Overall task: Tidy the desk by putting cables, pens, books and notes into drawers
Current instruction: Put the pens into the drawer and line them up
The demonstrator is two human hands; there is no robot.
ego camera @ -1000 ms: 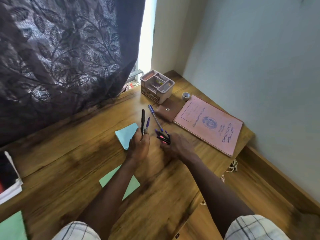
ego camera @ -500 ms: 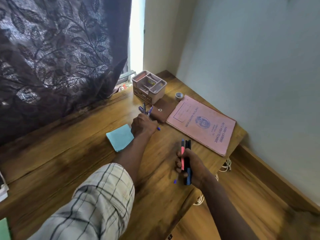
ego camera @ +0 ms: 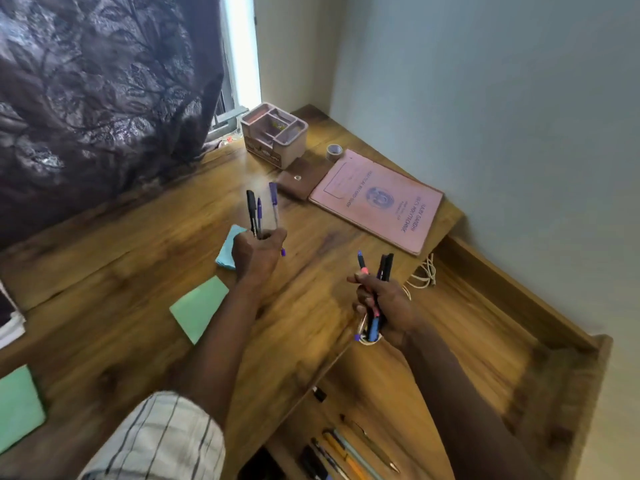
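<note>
My left hand point(ego camera: 258, 252) grips three pens point(ego camera: 260, 213) upright above the middle of the wooden desk point(ego camera: 104, 265). My right hand point(ego camera: 386, 308) grips another bunch of pens point(ego camera: 375, 292), black, blue and pink, over the desk's right edge. Below it an open drawer point(ego camera: 381, 393) holds several pens and pencils point(ego camera: 346, 452). A pink record book point(ego camera: 377, 200) lies at the far right of the desk, with a white cable point(ego camera: 424, 275) hanging off the edge below it. A blue note pad point(ego camera: 228, 247) and green notes point(ego camera: 199, 308) lie on the desk.
A pink desk organiser point(ego camera: 275, 135) stands at the back near the window, with a brown wallet point(ego camera: 301, 180) and a tape roll point(ego camera: 334, 152) beside it. A dark curtain point(ego camera: 104, 98) hangs on the left. Another green sheet point(ego camera: 19, 407) lies at the near left edge.
My left hand has lifted off the desk with a third pen added to its bunch. The view has tilted down, bringing the open drawer with pens into sight.
</note>
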